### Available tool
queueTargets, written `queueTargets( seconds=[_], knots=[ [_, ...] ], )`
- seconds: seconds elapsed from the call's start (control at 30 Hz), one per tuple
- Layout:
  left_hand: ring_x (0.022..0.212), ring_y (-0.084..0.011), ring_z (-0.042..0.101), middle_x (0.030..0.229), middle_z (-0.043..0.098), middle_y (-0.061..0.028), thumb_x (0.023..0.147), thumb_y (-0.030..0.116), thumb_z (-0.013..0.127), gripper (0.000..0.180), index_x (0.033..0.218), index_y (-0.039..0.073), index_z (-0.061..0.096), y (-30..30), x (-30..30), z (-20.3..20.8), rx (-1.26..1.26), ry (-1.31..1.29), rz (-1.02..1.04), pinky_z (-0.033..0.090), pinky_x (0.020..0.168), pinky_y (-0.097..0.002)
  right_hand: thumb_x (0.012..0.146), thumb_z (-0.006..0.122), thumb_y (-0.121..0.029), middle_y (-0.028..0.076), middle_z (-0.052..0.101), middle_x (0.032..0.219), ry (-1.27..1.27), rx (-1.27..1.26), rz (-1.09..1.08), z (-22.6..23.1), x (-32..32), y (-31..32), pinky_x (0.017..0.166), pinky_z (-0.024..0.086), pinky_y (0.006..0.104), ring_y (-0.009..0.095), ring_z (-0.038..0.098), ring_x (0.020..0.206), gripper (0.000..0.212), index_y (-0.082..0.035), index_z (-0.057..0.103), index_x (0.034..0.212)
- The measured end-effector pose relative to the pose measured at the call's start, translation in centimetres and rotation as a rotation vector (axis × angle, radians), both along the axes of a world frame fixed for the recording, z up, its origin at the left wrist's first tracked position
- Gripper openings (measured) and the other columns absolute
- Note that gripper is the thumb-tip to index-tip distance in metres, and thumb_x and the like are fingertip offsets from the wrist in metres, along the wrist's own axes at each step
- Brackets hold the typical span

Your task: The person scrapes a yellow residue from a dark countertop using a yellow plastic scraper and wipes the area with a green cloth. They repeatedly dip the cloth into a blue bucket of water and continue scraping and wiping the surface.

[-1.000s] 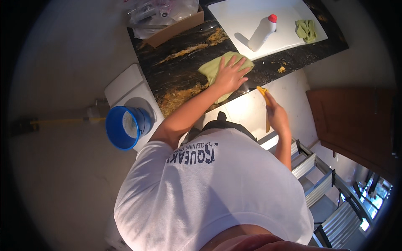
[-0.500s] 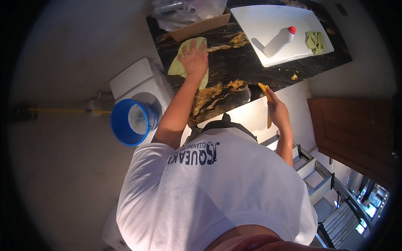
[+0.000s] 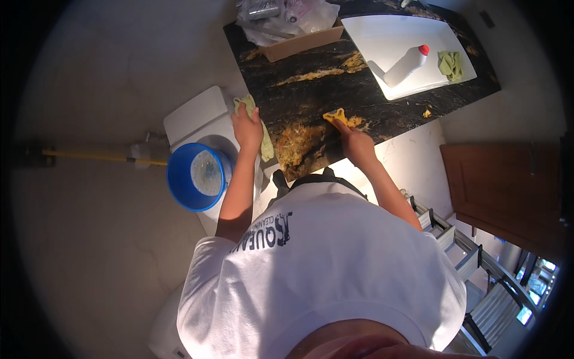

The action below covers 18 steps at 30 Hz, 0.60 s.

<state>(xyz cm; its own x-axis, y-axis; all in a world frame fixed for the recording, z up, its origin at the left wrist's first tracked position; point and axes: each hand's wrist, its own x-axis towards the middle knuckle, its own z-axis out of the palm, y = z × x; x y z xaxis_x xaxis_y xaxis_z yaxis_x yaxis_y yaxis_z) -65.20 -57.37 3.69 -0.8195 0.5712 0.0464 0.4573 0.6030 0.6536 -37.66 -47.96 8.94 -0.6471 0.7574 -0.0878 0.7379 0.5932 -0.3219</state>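
Note:
My left hand (image 3: 246, 127) is closed on a pale green cloth (image 3: 267, 148) at the left edge of the dark, gold-veined stone countertop (image 3: 287, 99). Part of the cloth hangs down beside that edge. Out over the front part of the counter, my right hand (image 3: 357, 145) grips a yellow scraper (image 3: 335, 116), its flared end against the stone. The rest of the scraper is hidden under my fingers.
A white sink (image 3: 368, 42) holds a white bottle (image 3: 406, 67) with a red cap and a crumpled green cloth (image 3: 451, 65). A cardboard tray (image 3: 305, 45) of plastic-wrapped items sits behind. Left is a blue bucket (image 3: 182, 179) by a toilet (image 3: 197, 113); right, a metal ladder (image 3: 472, 260).
My left hand has drawn the cloth from the countertop's middle to its left edge. My right hand has moved left, bringing the scraper from beside the front edge onto the stone.

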Motion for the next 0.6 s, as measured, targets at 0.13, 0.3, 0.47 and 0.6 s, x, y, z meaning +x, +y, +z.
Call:
queueTargets(
  seconds=[0.13, 0.3, 0.47, 0.6],
  knots=[
    [0.11, -0.0434, 0.049, 0.127, 0.046, -0.0259, 0.089, 0.032, 0.06, 0.05, 0.131, 0.008, 0.049, 2.5, -1.1, 0.7, 0.24, 0.35, -0.048, 0.041, 0.091, -0.049, 0.08, 0.051, -0.003, 0.015, 0.064, 0.087, 0.003, 0.127, 0.017, -1.3, -3.3, 3.0, 0.064, 0.052, 0.0429, 0.034, 0.065, 0.075, 0.053, -0.018, 0.051, 0.131],
    [0.115, -0.0378, 0.047, 0.138, 0.044, -0.011, 0.086, 0.036, 0.062, 0.046, 0.13, 0.022, 0.054, 7.2, -1.4, 0.3, 0.021, 0.522, -0.216, 0.039, 0.091, -0.0525, 0.08, 0.051, -0.005, 0.016, 0.064, 0.085, 0.033, 0.132, 0.023, -1.3, -6.8, 6.5, 0.064, 0.052, 0.0431, 0.033, 0.065, 0.075, 0.053, -0.018, 0.051, 0.131],
    [0.113, -0.0361, 0.049, 0.139, 0.045, -0.0068, 0.087, 0.037, 0.06, 0.044, 0.129, 0.026, 0.055, 8.2, -1.3, -0.5, -0.085, 0.685, -0.267, 0.038, 0.09, -0.0527, 0.08, 0.052, -0.005, 0.016, 0.064, 0.085, -0.076, 0.032, 0.013, -1.2, -5.0, 5.0, 0.064, 0.052, 0.0437, 0.034, 0.065, 0.075, 0.054, -0.017, 0.05, 0.133],
    [0.112, -0.0353, 0.049, 0.138, 0.045, -0.0069, 0.088, 0.036, 0.059, 0.042, 0.128, 0.025, 0.055, 8.3, -1.4, -0.6, -0.069, 0.68, -0.256, 0.037, 0.09, -0.0516, 0.08, 0.052, -0.005, 0.016, 0.065, 0.085, -0.074, 0.079, 0.021, -1.4, -5.7, 6.0, 0.065, 0.052, 0.0434, 0.034, 0.066, 0.076, 0.055, -0.017, 0.049, 0.134]
  ],
)
